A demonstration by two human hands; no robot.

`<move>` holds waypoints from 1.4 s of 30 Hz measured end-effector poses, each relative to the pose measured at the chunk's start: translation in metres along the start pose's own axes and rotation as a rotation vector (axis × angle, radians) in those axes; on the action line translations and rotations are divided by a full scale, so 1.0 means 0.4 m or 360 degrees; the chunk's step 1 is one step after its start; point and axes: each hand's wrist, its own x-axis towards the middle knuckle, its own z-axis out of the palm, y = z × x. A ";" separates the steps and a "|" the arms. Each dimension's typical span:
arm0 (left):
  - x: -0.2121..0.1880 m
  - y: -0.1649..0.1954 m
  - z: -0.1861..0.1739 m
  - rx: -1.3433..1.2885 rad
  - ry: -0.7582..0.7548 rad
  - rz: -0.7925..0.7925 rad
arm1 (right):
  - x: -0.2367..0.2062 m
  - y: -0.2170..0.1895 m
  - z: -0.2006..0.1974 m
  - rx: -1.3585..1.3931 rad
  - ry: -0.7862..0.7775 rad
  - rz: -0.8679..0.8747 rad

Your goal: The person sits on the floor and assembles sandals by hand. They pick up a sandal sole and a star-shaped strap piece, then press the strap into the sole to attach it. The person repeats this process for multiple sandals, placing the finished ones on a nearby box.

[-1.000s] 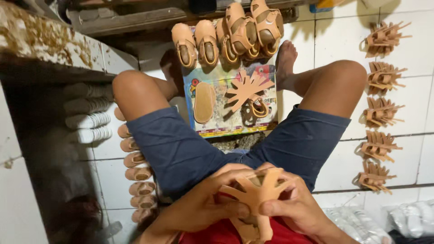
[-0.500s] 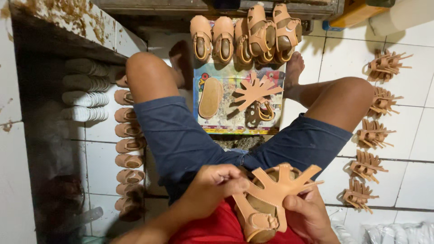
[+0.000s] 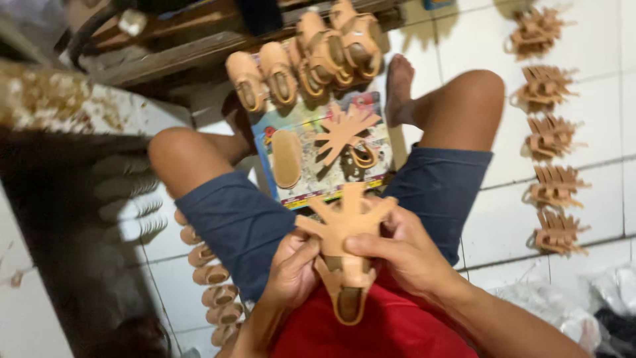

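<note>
both hands [image 3: 358, 258] on tan sandal upper [image 3: 344, 229]

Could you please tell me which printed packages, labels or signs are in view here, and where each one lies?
Printed board or flattened package: flat on the floor between the person's legs, rectangular, blue-edged with yellow, red and green patches; a tan insole and a tan strap piece lie on it.
No signs or screens show.
</note>
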 end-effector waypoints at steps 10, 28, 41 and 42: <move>0.015 0.010 0.020 0.0014 -0.0046 0.0053 | -0.002 0.008 -0.013 0.0000 -0.0070 -0.0022; -0.056 0.054 0.106 0.0807 -0.0064 -0.0143 | -0.083 0.150 -0.183 0.0523 -0.0067 0.0102; 0.097 0.056 0.130 0.0027 -0.1298 -0.0683 | -0.138 0.076 -0.192 -0.0253 -0.0258 -0.0048; 0.092 0.075 0.137 0.0224 -0.1159 -0.0607 | -0.136 0.060 -0.177 -0.0247 -0.0231 0.0011</move>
